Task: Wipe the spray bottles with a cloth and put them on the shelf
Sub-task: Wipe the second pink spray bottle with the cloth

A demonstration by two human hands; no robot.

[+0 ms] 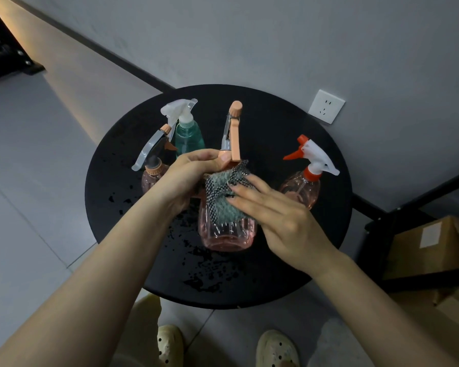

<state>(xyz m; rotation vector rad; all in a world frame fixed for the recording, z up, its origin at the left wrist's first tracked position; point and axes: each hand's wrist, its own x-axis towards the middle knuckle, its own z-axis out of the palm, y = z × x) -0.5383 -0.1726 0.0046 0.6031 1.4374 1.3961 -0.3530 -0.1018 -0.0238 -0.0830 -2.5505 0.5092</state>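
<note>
The scene is dim and cool-toned overall, with grey walls and floor lit evenly and softly. A warm amber strip of light [19, 53] runs along the wall at upper left — the only coloured glow. The round black table [316, 160] reads nearly featureless, its surface swallowing detail; droplets [196, 263] on it show only as darker, glossy specks. Shadows are faint and diffuse, with no hard edges. Small highlights glint on the held pink bottle [227, 234]. Wide-angle distortion bends the baseboard [133, 64] and stretches the forearms at the bottom corners. The far left corner looks slightly soft — possibly blur, hard to tell.
</note>
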